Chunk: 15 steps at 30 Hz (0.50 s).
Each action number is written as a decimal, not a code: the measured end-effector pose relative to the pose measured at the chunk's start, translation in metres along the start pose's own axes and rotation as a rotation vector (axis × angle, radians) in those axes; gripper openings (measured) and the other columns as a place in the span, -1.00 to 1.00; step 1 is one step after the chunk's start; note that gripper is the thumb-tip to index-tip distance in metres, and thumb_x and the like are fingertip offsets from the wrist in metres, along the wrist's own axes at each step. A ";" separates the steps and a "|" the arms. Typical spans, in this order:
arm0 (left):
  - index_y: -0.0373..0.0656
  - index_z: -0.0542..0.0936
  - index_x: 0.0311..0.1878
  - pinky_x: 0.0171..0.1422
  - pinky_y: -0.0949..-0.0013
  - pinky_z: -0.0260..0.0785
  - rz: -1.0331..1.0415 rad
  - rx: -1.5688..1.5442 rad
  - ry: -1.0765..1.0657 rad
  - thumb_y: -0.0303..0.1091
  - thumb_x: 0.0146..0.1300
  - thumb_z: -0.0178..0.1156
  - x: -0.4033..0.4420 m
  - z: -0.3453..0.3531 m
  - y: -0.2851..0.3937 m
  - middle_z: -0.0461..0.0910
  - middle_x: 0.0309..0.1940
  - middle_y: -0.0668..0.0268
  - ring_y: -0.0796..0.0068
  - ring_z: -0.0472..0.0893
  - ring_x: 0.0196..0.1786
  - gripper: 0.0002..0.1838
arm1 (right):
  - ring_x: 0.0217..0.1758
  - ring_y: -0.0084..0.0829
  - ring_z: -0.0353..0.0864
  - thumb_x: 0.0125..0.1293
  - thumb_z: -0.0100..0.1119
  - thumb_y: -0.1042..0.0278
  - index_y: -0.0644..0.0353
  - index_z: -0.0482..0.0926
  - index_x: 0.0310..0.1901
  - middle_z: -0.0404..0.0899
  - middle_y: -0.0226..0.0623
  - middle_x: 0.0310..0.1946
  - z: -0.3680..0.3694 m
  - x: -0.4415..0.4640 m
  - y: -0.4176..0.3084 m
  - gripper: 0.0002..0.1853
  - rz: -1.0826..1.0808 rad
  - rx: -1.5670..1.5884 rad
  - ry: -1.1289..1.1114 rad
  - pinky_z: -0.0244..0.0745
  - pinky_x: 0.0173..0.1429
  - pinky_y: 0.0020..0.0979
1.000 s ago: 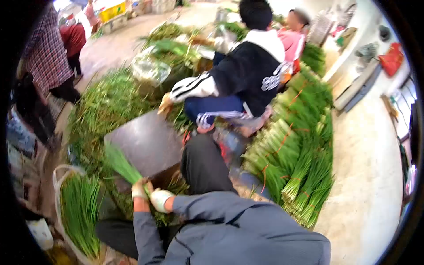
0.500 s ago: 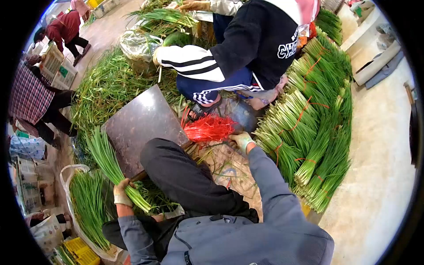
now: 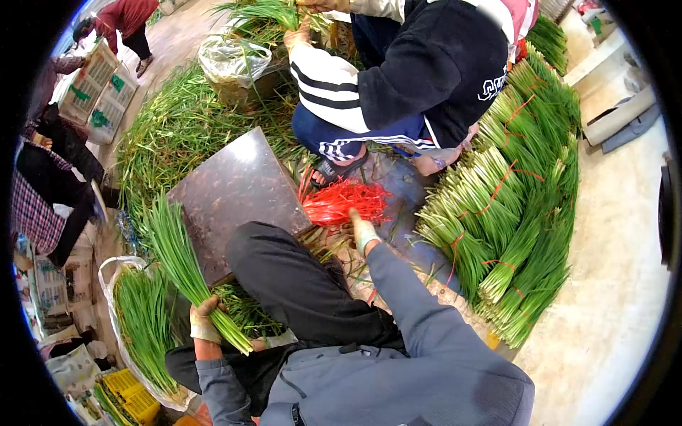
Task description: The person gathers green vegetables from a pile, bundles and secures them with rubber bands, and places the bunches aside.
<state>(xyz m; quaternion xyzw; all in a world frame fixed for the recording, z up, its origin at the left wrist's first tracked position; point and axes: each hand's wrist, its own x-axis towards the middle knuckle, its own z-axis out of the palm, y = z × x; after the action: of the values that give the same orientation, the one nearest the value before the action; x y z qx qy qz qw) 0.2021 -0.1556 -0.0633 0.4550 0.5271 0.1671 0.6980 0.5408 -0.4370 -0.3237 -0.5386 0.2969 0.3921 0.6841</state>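
My left hand (image 3: 204, 319), in a pale glove, is wrapped round the lower stems of a bunch of long green chives (image 3: 181, 255). The bunch slants up and left, its leaves crossing the left edge of a square metal board (image 3: 238, 188). My right hand (image 3: 362, 228), also gloved, is at the lower edge of a heap of red plastic strips (image 3: 344, 202), its fingers pressed together on them. How many strips it grips cannot be made out. The heap lies beside the board's right corner, beyond my bent knee (image 3: 277, 259).
Tied bundles of chives (image 3: 490, 206) are stacked at right. Loose leaves (image 3: 170, 135) pile up at left. A white bag of chives (image 3: 145, 326) stands by my left arm. A co-worker (image 3: 426, 64) sits opposite, handling greens; other people and crates (image 3: 96, 92) are at far left.
My right hand has moved left, from the right end of the red strips to their lower edge. My left hand keeps its hold on the chives. The co-worker's nearer hand has risen to the greens.
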 end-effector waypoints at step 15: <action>-0.31 0.47 -0.07 -0.38 0.22 0.55 0.032 -0.033 0.043 -0.53 0.16 0.25 -0.002 -0.005 -0.004 0.57 -0.39 0.13 0.28 0.60 -0.48 -0.73 | -0.23 -0.24 0.71 0.35 0.24 0.14 0.27 0.61 0.06 0.71 -0.08 -0.16 0.000 -0.031 -0.058 -0.61 -0.935 -0.817 0.087 0.59 -0.14 -0.29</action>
<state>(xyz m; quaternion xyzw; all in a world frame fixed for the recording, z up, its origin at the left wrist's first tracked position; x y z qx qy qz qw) 0.1958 -0.1570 -0.0652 0.4482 0.5318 0.1968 0.6910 0.5750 -0.4502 -0.2689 -0.8453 -0.1169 0.1108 0.5094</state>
